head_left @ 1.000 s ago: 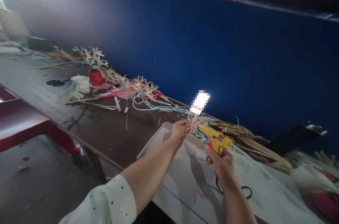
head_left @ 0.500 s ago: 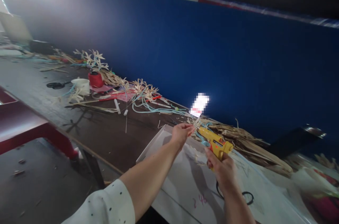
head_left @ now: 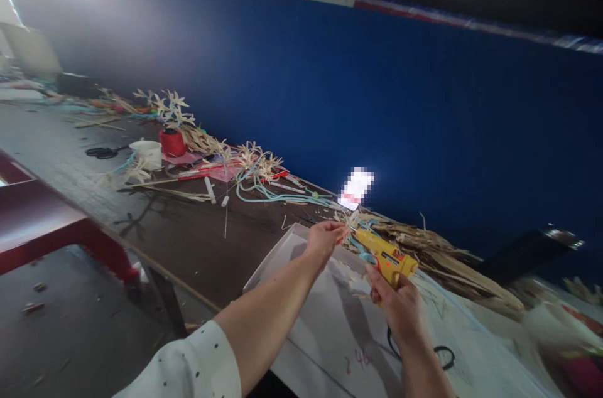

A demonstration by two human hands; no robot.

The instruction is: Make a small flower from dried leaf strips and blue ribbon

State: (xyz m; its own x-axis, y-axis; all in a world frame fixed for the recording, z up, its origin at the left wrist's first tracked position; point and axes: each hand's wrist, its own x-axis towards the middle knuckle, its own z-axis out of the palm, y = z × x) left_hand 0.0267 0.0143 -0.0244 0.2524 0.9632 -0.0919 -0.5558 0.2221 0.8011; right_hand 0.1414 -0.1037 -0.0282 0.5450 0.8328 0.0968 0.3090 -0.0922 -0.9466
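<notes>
My right hand (head_left: 396, 297) is closed round the handle of a yellow glue gun (head_left: 385, 253), whose nozzle points up and left. My left hand (head_left: 324, 237) pinches a small pale straw flower piece (head_left: 347, 220) right at the nozzle tip. Both hands are over a white cardboard sheet (head_left: 330, 316) lying on the dark wooden table (head_left: 188, 228). The gun's black cord (head_left: 440, 354) curls on the sheet below my right wrist.
Dried straw strips (head_left: 438, 253) are piled behind the gun. Further left lie finished straw flowers (head_left: 254, 156), pale blue cords (head_left: 264, 194), a red cup (head_left: 172, 142), a white bowl (head_left: 146, 150) and black scissors (head_left: 101, 150). A blue wall (head_left: 377, 103) runs along the table's far edge.
Both hands have stayed together at the glue gun's tip; they shifted very slightly as the view drifted. Nothing was picked up or let go.
</notes>
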